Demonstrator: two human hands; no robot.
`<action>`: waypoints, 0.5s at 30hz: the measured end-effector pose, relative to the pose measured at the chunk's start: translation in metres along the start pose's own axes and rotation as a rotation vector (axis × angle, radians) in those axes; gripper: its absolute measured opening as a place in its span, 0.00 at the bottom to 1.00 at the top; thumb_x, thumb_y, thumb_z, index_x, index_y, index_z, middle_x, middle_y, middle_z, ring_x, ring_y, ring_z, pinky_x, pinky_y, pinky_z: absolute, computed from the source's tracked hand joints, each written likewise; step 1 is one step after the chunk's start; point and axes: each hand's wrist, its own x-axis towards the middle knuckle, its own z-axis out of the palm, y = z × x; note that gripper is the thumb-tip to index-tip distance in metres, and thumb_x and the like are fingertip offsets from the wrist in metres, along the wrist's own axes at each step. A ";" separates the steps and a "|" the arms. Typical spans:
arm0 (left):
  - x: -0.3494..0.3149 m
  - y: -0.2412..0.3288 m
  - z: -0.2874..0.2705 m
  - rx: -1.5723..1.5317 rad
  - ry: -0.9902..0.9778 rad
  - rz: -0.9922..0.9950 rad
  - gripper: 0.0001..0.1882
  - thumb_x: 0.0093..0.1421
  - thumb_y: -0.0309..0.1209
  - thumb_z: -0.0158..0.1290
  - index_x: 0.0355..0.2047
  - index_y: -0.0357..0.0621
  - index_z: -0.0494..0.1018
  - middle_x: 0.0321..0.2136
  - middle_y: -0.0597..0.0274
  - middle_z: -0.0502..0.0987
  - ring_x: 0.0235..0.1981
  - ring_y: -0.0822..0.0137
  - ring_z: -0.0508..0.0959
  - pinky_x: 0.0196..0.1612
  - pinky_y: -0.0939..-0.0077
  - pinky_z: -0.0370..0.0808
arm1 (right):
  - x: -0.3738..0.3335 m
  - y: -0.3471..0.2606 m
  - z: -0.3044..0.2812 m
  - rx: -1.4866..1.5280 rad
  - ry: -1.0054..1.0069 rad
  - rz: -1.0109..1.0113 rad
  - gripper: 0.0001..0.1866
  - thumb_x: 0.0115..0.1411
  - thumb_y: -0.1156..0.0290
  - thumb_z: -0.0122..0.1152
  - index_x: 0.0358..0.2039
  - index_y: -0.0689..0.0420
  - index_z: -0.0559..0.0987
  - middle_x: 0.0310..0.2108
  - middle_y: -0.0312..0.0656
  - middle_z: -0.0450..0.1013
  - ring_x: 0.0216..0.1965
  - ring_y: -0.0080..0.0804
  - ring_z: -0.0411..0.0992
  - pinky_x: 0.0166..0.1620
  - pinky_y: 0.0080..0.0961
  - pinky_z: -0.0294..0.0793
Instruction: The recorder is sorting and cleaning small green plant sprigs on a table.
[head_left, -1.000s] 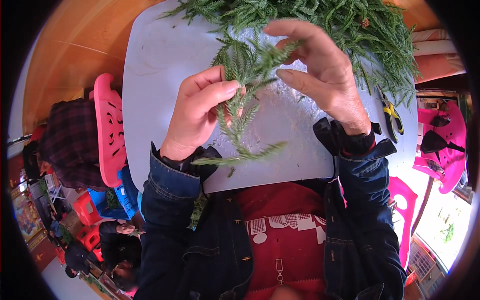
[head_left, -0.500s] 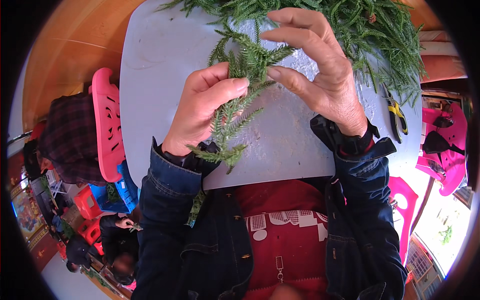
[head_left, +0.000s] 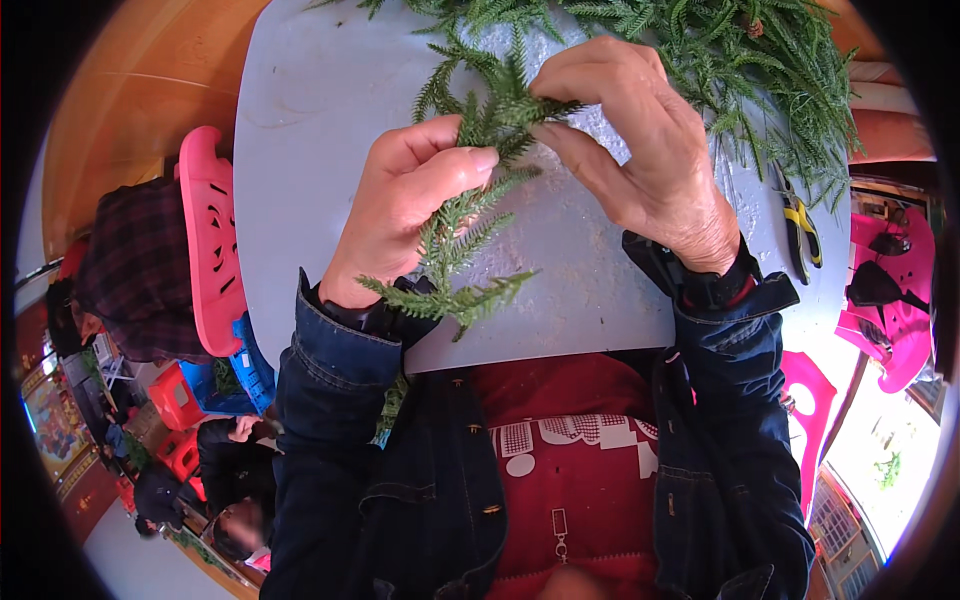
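An artificial pine sprig (head_left: 455, 230) with green needled twigs is held over the table. My left hand (head_left: 405, 200) is closed round its stem, thumb on top, and its lower twigs hang down past my wrist. At the sprig's upper right, my right hand (head_left: 640, 140) pinches a twig between thumb and forefinger, with the other fingers curled above. Beyond both hands, a large heap of similar green sprigs (head_left: 740, 75) covers the table's far right.
The grey table (head_left: 320, 180) carries pale powdery specks. Yellow-and-black pliers (head_left: 800, 230) lie at its right side. Pink chairs (head_left: 210, 240) stand on either side, with a blue crate (head_left: 235, 375) beside the left one. Other people are at the lower left.
The fingers of my right hand, spread apart before, have closed onto a twig at the sprig's upper right. The sprig's lower end has swung slightly to the right.
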 end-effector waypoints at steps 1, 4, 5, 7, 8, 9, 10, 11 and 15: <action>0.000 0.000 0.001 0.000 0.000 -0.002 0.08 0.56 0.28 0.49 0.29 0.35 0.73 0.21 0.72 0.70 0.22 0.83 0.66 0.25 0.87 0.62 | 0.000 0.000 0.001 -0.016 0.014 -0.004 0.12 0.46 0.82 0.62 0.32 0.60 0.73 0.33 0.40 0.71 0.35 0.33 0.69 0.40 0.24 0.68; 0.000 -0.001 0.005 0.032 -0.008 0.032 0.07 0.56 0.27 0.49 0.29 0.35 0.73 0.20 0.74 0.68 0.21 0.84 0.64 0.24 0.87 0.60 | -0.005 0.000 0.003 0.123 0.021 0.158 0.09 0.49 0.81 0.61 0.33 0.61 0.73 0.31 0.39 0.71 0.33 0.29 0.69 0.37 0.22 0.68; -0.001 -0.002 0.005 0.032 -0.009 0.029 0.07 0.56 0.27 0.49 0.29 0.35 0.73 0.20 0.74 0.68 0.21 0.84 0.64 0.24 0.87 0.60 | -0.007 0.000 0.005 0.192 0.024 0.237 0.08 0.51 0.80 0.60 0.33 0.61 0.73 0.31 0.39 0.71 0.32 0.26 0.69 0.36 0.20 0.68; -0.002 -0.006 0.003 0.040 -0.021 0.053 0.06 0.56 0.27 0.49 0.28 0.35 0.73 0.19 0.75 0.67 0.21 0.84 0.62 0.23 0.87 0.58 | -0.012 -0.001 0.009 0.291 0.051 0.338 0.08 0.53 0.79 0.60 0.34 0.62 0.73 0.31 0.38 0.71 0.31 0.24 0.69 0.36 0.19 0.69; -0.001 -0.007 0.004 0.041 -0.032 0.065 0.06 0.56 0.26 0.49 0.28 0.35 0.73 0.19 0.75 0.67 0.21 0.84 0.61 0.23 0.86 0.57 | -0.014 -0.001 0.010 0.383 0.078 0.439 0.07 0.54 0.78 0.59 0.34 0.63 0.73 0.30 0.37 0.71 0.31 0.22 0.69 0.35 0.18 0.69; -0.001 -0.007 0.005 0.040 -0.035 0.064 0.06 0.56 0.26 0.49 0.28 0.35 0.73 0.19 0.75 0.67 0.21 0.84 0.61 0.23 0.86 0.57 | -0.016 -0.001 0.011 0.475 0.106 0.539 0.07 0.55 0.77 0.58 0.34 0.63 0.72 0.30 0.36 0.71 0.31 0.20 0.69 0.34 0.17 0.69; 0.000 -0.007 0.007 0.050 -0.017 0.078 0.06 0.56 0.26 0.49 0.27 0.35 0.72 0.19 0.76 0.66 0.20 0.84 0.61 0.22 0.86 0.57 | -0.019 0.000 0.011 0.472 0.106 0.541 0.07 0.55 0.77 0.58 0.34 0.63 0.72 0.30 0.36 0.71 0.31 0.20 0.69 0.34 0.17 0.69; 0.000 -0.006 0.009 0.060 0.001 0.092 0.06 0.56 0.26 0.49 0.27 0.36 0.72 0.19 0.76 0.66 0.20 0.84 0.60 0.22 0.86 0.56 | -0.021 0.003 0.011 0.582 0.107 0.611 0.08 0.55 0.77 0.59 0.35 0.64 0.72 0.31 0.35 0.71 0.31 0.20 0.69 0.35 0.17 0.69; 0.002 -0.009 0.004 0.096 0.049 0.119 0.06 0.56 0.26 0.49 0.26 0.36 0.72 0.18 0.76 0.66 0.20 0.84 0.60 0.22 0.86 0.56 | -0.021 0.003 0.012 0.733 0.092 0.707 0.10 0.56 0.76 0.59 0.38 0.64 0.73 0.32 0.35 0.71 0.33 0.19 0.70 0.36 0.18 0.71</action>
